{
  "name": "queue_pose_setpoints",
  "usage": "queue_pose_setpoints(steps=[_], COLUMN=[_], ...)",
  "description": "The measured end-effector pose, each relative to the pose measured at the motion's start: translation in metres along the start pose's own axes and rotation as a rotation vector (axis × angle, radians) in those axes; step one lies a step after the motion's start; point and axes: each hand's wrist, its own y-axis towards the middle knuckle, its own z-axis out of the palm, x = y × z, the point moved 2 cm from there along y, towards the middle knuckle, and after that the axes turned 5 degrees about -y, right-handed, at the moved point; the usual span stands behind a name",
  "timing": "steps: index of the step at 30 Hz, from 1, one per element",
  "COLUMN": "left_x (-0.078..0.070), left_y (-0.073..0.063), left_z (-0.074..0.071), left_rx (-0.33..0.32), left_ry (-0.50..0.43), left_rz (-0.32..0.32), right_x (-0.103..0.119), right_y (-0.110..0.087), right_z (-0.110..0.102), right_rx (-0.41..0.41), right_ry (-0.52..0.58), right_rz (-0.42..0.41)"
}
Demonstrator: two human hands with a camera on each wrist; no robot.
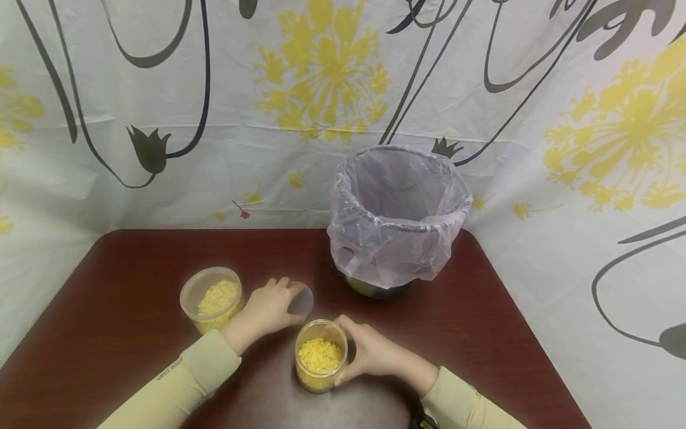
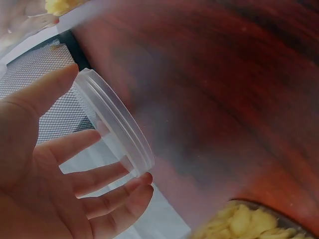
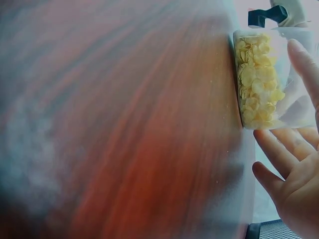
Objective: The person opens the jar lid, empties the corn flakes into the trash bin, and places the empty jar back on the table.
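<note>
My left hand (image 1: 270, 307) holds a clear plastic lid (image 2: 114, 122) at its rim, thumb on one side and fingers on the other. A clear jar (image 1: 308, 380), partly filled with yellow flakes (image 1: 320, 355), stands upright and uncovered on the table. Around its right side my right hand (image 1: 372, 351) grips it, with the thumb at the near edge and fingers at the far edge. To the left, beside my left wrist, is a wider clear tub (image 1: 192, 292), also uncovered, with paler yellow flakes (image 1: 218, 297) inside.
A bin (image 1: 396, 253) lined with a thin plastic bag stands at the back right of the dark red table (image 1: 134, 262). Patterned white cloth (image 1: 214, 119) hangs behind the table and along its sides. A small dark object (image 1: 426, 423) shows beside the right sleeve.
</note>
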Motion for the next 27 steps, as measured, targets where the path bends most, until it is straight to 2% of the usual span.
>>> queue_pose_setpoints(steps=[13,27], left_x=[0.007,0.004], left_y=[-0.001,0.002], left_z=[0.012,0.012], left_rx=[0.019,0.012], left_ry=[-0.009,0.01], left_rz=[-0.025,-0.035], right_x=[0.001,0.0], right_y=[-0.001,-0.002], right_z=[0.0,0.002], right_rx=[0.001,-0.018], right_ry=[-0.002,0.027], right_rz=[0.008,0.017])
